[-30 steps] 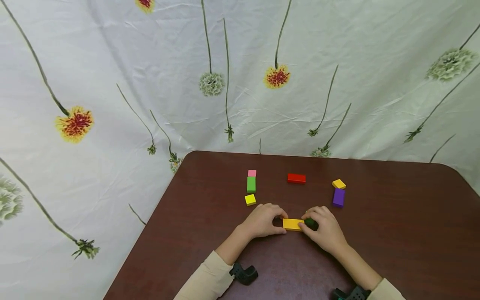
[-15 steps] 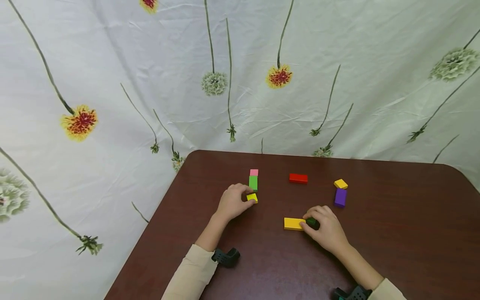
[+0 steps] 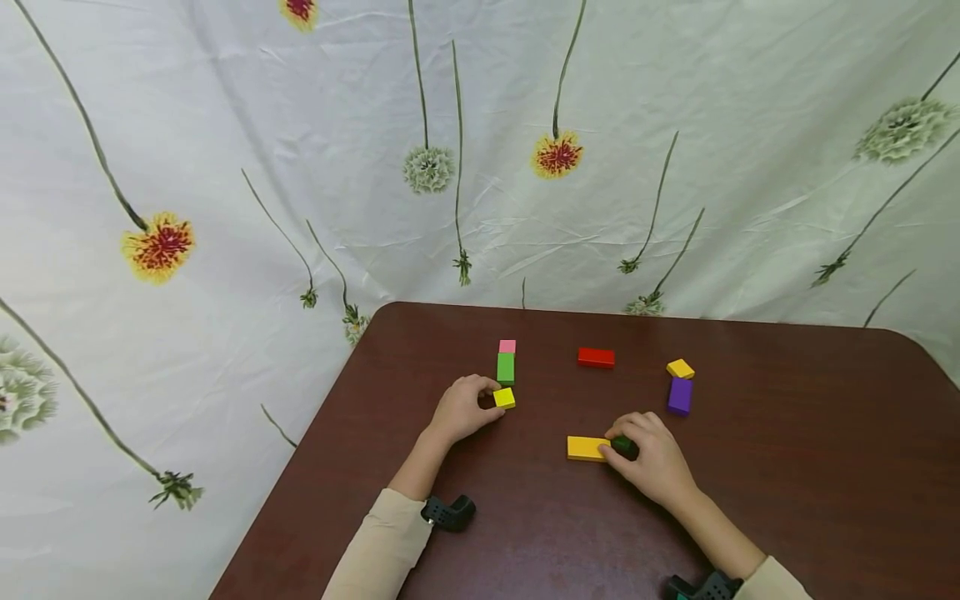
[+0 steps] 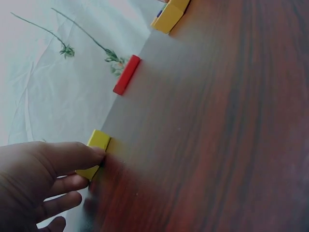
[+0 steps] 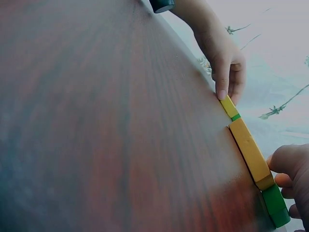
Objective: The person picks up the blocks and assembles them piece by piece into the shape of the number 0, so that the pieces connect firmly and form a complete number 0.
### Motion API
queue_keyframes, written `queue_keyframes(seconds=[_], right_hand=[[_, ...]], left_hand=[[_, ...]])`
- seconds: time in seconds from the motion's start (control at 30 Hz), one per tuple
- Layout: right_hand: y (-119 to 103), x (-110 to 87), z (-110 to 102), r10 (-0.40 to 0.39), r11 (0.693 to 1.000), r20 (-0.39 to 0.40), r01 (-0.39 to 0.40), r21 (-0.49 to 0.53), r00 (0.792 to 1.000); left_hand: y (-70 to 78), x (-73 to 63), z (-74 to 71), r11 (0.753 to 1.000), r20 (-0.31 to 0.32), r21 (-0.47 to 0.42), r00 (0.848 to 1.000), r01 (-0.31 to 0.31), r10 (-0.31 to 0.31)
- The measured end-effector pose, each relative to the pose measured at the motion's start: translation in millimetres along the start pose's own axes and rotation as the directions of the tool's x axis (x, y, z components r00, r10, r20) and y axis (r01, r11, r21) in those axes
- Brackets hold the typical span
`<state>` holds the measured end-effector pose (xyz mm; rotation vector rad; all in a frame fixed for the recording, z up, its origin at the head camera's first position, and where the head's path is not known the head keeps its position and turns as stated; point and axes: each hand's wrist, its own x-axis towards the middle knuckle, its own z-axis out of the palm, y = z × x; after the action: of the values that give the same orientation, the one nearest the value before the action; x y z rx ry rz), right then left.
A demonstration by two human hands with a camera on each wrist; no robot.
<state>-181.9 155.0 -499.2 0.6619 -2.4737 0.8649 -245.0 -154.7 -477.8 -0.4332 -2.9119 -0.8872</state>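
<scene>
My left hand (image 3: pixel 467 408) pinches a small bright-yellow block (image 3: pixel 505 398) between thumb and fingers, low over the table. In the left wrist view the thumb lies across this block (image 4: pixel 99 141). Just behind it, a green block (image 3: pixel 506 367) and a pink block (image 3: pixel 507 346) stand in line. My right hand (image 3: pixel 654 458) holds the right end of a long orange-yellow block (image 3: pixel 587 448), thumb in front and fingers behind. A dark green block (image 3: pixel 624 447) adjoins that end, partly hidden under the hand; the right wrist view shows this green block (image 5: pixel 275 203) more fully.
A red block (image 3: pixel 596 358) lies near the far edge of the dark brown table (image 3: pixel 810 433). Towards the right, a yellow block (image 3: pixel 680 368) sits behind a purple block (image 3: pixel 680 396). A white flowered cloth (image 3: pixel 337 125) hangs behind the table.
My left hand has let go of the long orange-yellow block's left end, moved left and back, and taken hold of the small yellow block. My right hand has stayed in place.
</scene>
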Motion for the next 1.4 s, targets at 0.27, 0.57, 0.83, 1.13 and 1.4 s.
queue_keyframes(seconds=[0.27,0.57,0.83,1.13,1.4], right_hand=[[0.6,-0.5,0.5,-0.012,1.0,-0.011,0.012,-0.002,1.0],[0.8,-0.6,0.6,-0.035,0.999,-0.024,0.035,-0.005,0.999],[0.5,-0.5,0.3,-0.033,0.999,-0.025,0.033,-0.005,0.999],[1.2,-0.7,0.2,-0.013,1.0,-0.013,0.013,-0.01,1.0],[1.7,-0.6,-0.3,-0.026,1.0,-0.021,0.026,-0.006,0.999]], left_hand=[[11.3,-3.0,3.1,0.998,0.008,-0.009,0.998,-0.063,0.063],[35.1,-8.4,14.0,0.988,0.041,0.049,0.989,-0.146,0.144],[51.2,-8.8,24.2,0.983,0.069,0.091,0.986,-0.159,0.153],[57.9,-10.6,31.5,0.981,0.095,0.101,0.983,-0.166,0.157],[59.8,-10.6,33.0,0.978,0.114,0.108,0.98,-0.177,0.164]])
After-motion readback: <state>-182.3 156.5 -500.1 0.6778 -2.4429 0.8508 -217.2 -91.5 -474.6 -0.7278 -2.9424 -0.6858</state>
